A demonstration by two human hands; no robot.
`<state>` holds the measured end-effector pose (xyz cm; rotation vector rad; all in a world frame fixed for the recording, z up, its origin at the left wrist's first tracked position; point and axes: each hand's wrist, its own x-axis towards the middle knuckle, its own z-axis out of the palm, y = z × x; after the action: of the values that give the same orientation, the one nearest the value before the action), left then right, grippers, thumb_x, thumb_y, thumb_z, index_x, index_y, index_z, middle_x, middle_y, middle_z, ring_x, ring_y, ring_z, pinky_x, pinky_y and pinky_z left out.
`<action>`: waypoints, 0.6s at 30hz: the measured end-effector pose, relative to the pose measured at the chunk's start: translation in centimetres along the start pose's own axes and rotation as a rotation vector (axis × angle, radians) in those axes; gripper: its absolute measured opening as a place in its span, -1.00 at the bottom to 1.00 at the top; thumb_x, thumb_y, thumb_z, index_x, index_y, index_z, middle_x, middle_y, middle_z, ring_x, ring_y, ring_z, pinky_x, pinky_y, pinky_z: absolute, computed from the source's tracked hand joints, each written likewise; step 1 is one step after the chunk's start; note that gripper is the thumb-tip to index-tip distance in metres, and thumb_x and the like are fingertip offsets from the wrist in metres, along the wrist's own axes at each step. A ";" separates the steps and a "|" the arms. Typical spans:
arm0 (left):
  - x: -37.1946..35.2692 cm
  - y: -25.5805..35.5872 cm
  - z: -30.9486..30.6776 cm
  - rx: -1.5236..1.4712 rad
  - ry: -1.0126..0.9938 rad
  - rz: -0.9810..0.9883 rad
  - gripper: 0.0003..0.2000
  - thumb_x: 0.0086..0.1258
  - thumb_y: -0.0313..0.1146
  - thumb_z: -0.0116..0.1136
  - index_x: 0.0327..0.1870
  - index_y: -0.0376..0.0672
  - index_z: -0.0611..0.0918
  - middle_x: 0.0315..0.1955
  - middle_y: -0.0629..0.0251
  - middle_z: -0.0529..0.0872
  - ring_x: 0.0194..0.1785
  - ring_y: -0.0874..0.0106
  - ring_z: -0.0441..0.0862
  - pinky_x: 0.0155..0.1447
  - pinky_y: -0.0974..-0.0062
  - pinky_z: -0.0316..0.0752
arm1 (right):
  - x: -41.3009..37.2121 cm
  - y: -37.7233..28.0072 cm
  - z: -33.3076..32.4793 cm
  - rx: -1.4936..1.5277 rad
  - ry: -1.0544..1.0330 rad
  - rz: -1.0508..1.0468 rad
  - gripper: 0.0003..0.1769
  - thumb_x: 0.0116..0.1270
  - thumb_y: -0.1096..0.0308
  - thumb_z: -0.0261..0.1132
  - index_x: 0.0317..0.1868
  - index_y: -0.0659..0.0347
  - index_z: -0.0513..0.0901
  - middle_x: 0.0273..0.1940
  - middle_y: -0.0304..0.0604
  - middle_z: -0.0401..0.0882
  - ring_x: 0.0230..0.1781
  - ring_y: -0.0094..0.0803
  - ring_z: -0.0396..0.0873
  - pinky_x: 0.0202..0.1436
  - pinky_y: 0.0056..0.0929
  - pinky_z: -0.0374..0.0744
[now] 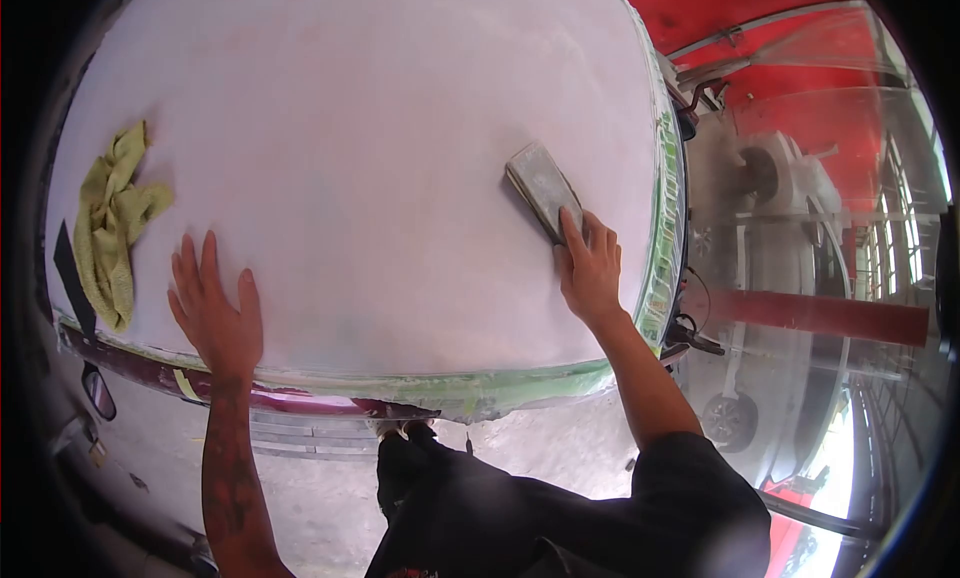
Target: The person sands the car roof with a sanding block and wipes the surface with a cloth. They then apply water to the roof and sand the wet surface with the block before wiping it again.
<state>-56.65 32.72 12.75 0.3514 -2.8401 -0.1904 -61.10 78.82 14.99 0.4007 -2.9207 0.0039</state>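
A large pale pinkish panel with green masking tape along its edges fills most of the view. On its right part, my right hand grips the lower end of a grey sanding block, which lies against the surface. My left hand rests flat near the panel's lower left edge, fingers spread, holding nothing. A crumpled yellow-green cloth lies to the left of that hand, with a dark flat strip beside it.
Below the panel's near edge, a dark red painted strip shows. A side mirror sits at lower left. Off to the right are a white vehicle and a red beam. Pale floor is visible by my feet.
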 end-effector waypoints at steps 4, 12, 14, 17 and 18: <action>0.0 0.1 0.1 -0.010 -0.010 -0.015 -0.40 0.46 -0.18 0.10 0.52 0.08 0.29 0.55 0.20 0.16 0.62 0.10 0.03 0.56 -0.14 -0.09 | 14.9 5.8 2.4 -0.143 0.045 0.168 -0.47 0.48 0.15 0.12 0.43 -0.05 0.36 0.15 0.05 0.47 0.07 0.08 0.48 0.07 0.05 0.51; 0.2 0.1 -0.1 -0.036 0.002 -0.020 -0.37 0.42 -0.18 0.16 0.52 0.10 0.29 0.56 0.23 0.17 0.62 0.12 0.02 0.56 -0.14 -0.08 | 7.7 0.2 2.3 -0.041 0.081 0.205 -0.40 0.41 0.17 0.24 0.45 -0.15 0.40 0.21 0.12 0.42 0.11 0.07 0.44 0.13 0.08 0.45; 0.1 0.0 0.1 -0.012 0.004 -0.011 -0.36 0.42 -0.17 0.16 0.52 0.11 0.28 0.56 0.24 0.17 0.62 0.12 0.03 0.56 -0.14 -0.07 | 0.3 -2.9 0.5 0.040 0.027 0.105 -0.32 0.30 0.25 0.36 0.44 -0.13 0.43 0.24 0.12 0.38 0.15 0.03 0.42 0.16 0.01 0.43; 0.0 0.0 0.1 -0.005 -0.005 -0.018 -0.36 0.42 -0.18 0.17 0.52 0.10 0.29 0.55 0.23 0.18 0.62 0.12 0.04 0.56 -0.14 -0.06 | 2.2 -0.2 0.2 0.021 0.030 0.031 -0.35 0.31 0.28 0.33 0.44 -0.12 0.44 0.25 0.07 0.40 0.17 0.01 0.43 0.14 -0.02 0.45; 0.1 0.0 0.2 -0.004 0.001 -0.020 -0.36 0.42 -0.18 0.17 0.52 0.10 0.29 0.55 0.23 0.18 0.62 0.12 0.04 0.56 -0.14 -0.06 | 5.1 1.7 1.0 -0.025 0.058 0.058 -0.36 0.35 0.28 0.29 0.45 -0.11 0.42 0.25 0.05 0.42 0.16 0.01 0.44 0.12 -0.02 0.47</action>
<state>-56.82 32.66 12.61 0.3795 -2.8356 -0.2005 -66.53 79.04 15.02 0.3068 -2.8707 -0.0127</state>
